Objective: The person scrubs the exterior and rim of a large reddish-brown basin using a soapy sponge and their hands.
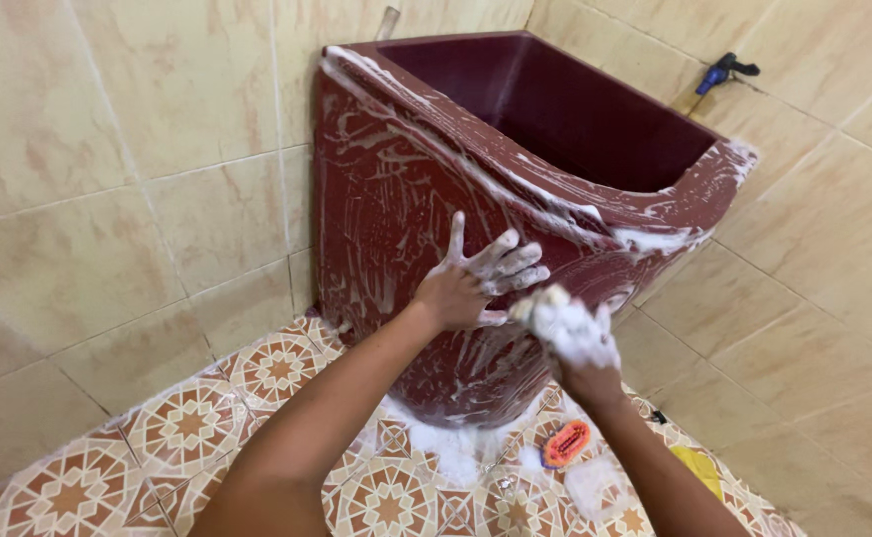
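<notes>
A large dark red plastic water tub (396,189) stands in a tiled corner, its outer wall and rim smeared with white soap foam. My left hand (476,273) lies flat against the tub's curved front, fingers spread and soapy. Just to its right, my right hand (570,338) is thickly coated in foam and curled closed against the tub wall; whether it grips a sponge or cloth is hidden by the suds.
Beige wall tiles (108,199) surround the tub. A patterned orange and white floor (187,428) carries a foam puddle (446,443) under the tub. An orange oval scrubber (566,444) and a yellow item (697,467) lie on the floor. A blue tap (719,72) juts from the right wall.
</notes>
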